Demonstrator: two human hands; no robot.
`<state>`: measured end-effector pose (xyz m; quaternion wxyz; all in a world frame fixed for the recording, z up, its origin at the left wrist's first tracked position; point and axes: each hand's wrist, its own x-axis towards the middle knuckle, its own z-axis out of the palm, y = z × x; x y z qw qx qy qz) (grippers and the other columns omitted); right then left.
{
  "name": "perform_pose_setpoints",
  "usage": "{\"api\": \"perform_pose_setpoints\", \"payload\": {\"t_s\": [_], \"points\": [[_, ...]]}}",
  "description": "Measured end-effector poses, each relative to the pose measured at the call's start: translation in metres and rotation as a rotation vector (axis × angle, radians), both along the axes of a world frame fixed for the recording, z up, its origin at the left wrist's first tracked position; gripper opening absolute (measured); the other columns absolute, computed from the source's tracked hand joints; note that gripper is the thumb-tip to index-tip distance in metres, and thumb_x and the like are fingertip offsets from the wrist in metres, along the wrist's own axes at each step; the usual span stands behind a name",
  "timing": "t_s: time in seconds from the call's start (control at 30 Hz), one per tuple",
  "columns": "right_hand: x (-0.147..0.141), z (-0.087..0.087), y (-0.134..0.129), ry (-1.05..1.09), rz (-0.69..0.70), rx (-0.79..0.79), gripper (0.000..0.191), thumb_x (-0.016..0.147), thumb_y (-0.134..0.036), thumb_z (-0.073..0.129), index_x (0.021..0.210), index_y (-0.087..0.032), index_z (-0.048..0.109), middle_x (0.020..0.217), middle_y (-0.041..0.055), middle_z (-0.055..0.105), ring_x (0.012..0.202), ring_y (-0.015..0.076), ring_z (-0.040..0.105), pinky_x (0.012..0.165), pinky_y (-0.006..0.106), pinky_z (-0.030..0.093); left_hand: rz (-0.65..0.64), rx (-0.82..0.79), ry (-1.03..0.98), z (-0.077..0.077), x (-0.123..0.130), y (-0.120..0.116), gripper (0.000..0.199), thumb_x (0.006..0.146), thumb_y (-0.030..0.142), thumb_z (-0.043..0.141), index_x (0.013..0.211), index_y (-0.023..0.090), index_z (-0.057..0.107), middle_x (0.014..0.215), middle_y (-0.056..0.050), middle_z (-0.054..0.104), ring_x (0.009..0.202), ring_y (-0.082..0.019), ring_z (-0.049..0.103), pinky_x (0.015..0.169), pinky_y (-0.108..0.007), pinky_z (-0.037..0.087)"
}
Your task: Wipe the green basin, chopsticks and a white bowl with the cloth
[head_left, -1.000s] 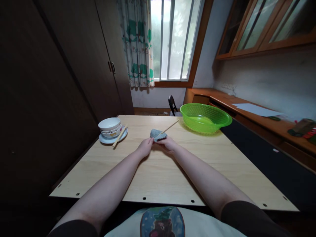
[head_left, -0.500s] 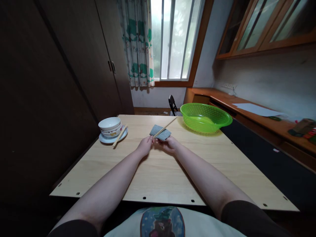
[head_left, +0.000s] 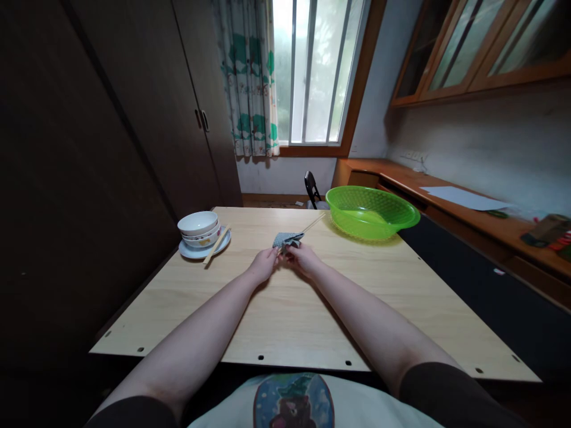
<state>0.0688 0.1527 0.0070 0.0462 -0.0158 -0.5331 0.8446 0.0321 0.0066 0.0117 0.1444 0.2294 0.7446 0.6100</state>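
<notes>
Between my hands, over the middle of the table, is a grey-blue cloth folded around a chopstick. The chopstick's far end sticks out toward the upper right. My left hand pinches the near end of the chopstick. My right hand is closed on the cloth, pressing it around the stick. Left of my hands, several stacked bowls stand on a plate. More chopsticks lie across that plate's right rim, their near ends over the table.
A green plastic basin stands at the table's far right corner. The wooden table has small holes along its front edge. Behind it is a black folding chair. A brown desk with paper runs along the right wall.
My right hand has folded the cloth, flat under the chopstick before, over and around it. My left hand stays at the near end. The bowls and basin have not moved.
</notes>
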Motion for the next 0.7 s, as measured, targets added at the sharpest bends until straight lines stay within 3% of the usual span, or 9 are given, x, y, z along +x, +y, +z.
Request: {"api": "perform_pose_setpoints", "payload": {"t_s": [0.13, 0.3, 0.5, 0.7], "points": [[-0.001, -0.001, -0.002, 0.035, -0.019, 0.03, 0.028, 0.06, -0.031, 0.08, 0.077, -0.018, 0.062, 0.068, -0.0014, 0.062, 0.059, 0.01, 0.051, 0.056, 0.023, 0.037, -0.049, -0.052, 0.108, 0.002, 0.001, -0.003, 0.05, 0.086, 0.059, 0.037, 0.076, 0.015, 0.057, 0.049, 0.005, 0.038, 0.045, -0.01, 0.034, 0.046, -0.024, 0.025], [-0.003, 0.004, 0.004, 0.014, -0.101, -0.083, 0.028, 0.06, -0.033, 0.08, 0.075, -0.02, 0.06, 0.062, -0.0043, 0.057, 0.052, 0.0082, 0.044, 0.05, 0.022, 0.032, -0.038, -0.152, 0.225, 0.012, 0.005, -0.003, 0.039, 0.084, 0.051, 0.042, 0.079, 0.016, 0.06, 0.054, 0.004, 0.044, 0.053, -0.012, 0.041, 0.052, -0.024, 0.031], [-0.006, 0.009, 0.019, -0.032, -0.209, -0.167, 0.034, 0.059, -0.038, 0.08, 0.075, -0.021, 0.056, 0.057, -0.0063, 0.052, 0.048, 0.0078, 0.04, 0.046, 0.021, 0.029, -0.057, -0.105, 0.153, 0.015, 0.009, -0.004, 0.037, 0.082, 0.048, 0.042, 0.073, 0.016, 0.059, 0.049, 0.005, 0.039, 0.048, -0.011, 0.037, 0.05, -0.024, 0.028], [0.001, 0.006, 0.001, -0.037, -0.056, -0.03, 0.032, 0.057, -0.032, 0.082, 0.075, -0.019, 0.06, 0.061, -0.004, 0.057, 0.049, 0.0067, 0.041, 0.047, 0.021, 0.03, -0.09, -0.129, 0.168, 0.008, 0.007, -0.005, 0.04, 0.087, 0.049, 0.037, 0.074, 0.017, 0.057, 0.048, 0.005, 0.041, 0.044, -0.011, 0.036, 0.047, -0.024, 0.025]]}}
